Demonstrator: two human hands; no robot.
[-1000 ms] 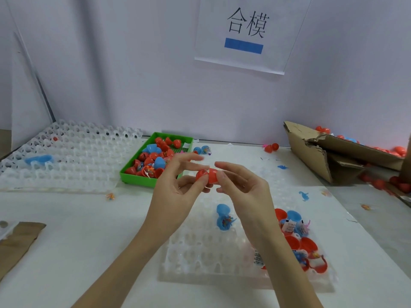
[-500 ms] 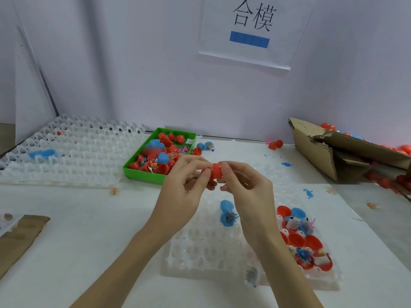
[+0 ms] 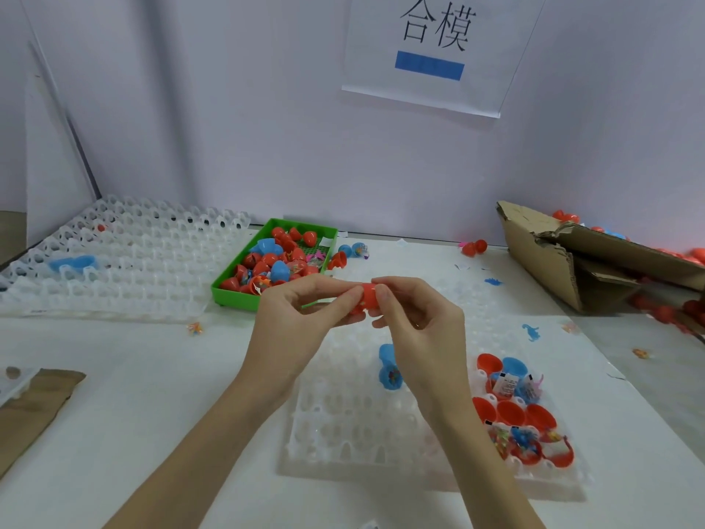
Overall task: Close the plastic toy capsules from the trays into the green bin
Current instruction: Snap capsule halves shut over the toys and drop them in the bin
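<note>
- Pressure was applied: red capsule [image 3: 367, 297] was pinched between left hand [image 3: 293, 318] and right hand [image 3: 419, 322], halves brought closer than a second before.
- Closure was judged nearly complete; transfer to green bin [image 3: 236, 295] remained.

Two bare forearms come up from the bottom edge of view, no sleeves visible anywhere along them. Left hand [image 3: 293, 322] and right hand [image 3: 419, 330] both bare: no gloves, rings, watch or wristband. Fingernails short, unpainted as far as can be told. Nothing else of the person shows.
</note>
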